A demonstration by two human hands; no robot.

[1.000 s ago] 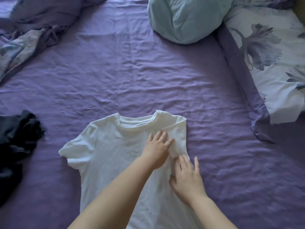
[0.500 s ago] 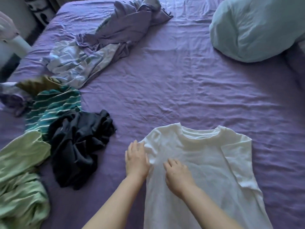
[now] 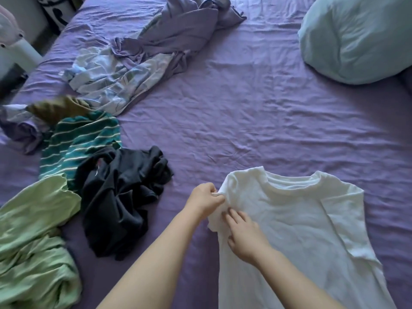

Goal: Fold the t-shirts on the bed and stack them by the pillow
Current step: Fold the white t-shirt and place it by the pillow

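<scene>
I am pinching the shoulder seam of the white t-shirt [image 3: 296, 221] with my left hand [image 3: 205, 200], thumb and curled fingers closed on a small bunch of the cloth at the sleeve, while my right hand [image 3: 245, 235] is resting on the shirt just beside it, fingers loosely bent and fingertips pressing the fabric down; whether they are also nipping a fold I cannot tell. The shirt is lying flat, collar away from me, spreading out to the right of both hands, and its far sleeve is already turned in over the body, so I am judging that I am partway through folding this first one, working on the near sleeve. Nothing is stacked yet by the pale blue pillow [image 3: 356, 39], which is sitting well beyond my right hand. Out past my left hand a heap is still waiting: a black shirt [image 3: 120, 197] nearest, a teal striped one [image 3: 78, 143] behind it, a light green one [image 3: 35, 230] further left, and something olive [image 3: 55, 108] at the back. A crumpled purple sheet [image 3: 156, 47] is lying farther off on the bed [image 3: 245, 119]. I am seeing no basket or box anywhere.
</scene>
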